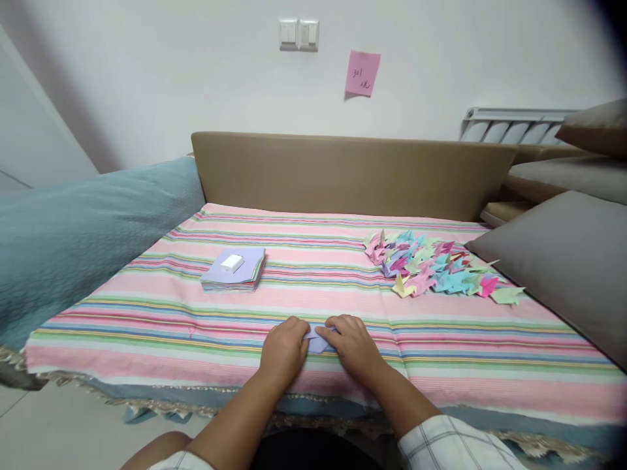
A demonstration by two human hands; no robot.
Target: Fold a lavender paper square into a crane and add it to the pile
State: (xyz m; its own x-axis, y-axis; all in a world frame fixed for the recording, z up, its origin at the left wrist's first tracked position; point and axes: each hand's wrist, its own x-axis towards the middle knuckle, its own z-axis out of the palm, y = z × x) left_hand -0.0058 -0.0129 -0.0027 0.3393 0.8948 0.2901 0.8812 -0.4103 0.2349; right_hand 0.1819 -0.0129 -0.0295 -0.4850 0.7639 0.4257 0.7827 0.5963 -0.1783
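A small folded piece of lavender paper [318,344] lies between my two hands near the front of the striped cloth. My left hand [285,344] grips its left side, thumb and fingers closed on it. On the other side my right hand [353,343] pinches the upper right part, its thumb lying over the paper. The fingers cover part of the folds, so the full shape is hidden.
To the left sits a stack of coloured paper [235,277] with a small white block [232,262] on top. Many folded paper cranes [431,264] are heaped at the right. Grey cushions [568,261] border the right side, a blue-covered armrest [108,222] the left.
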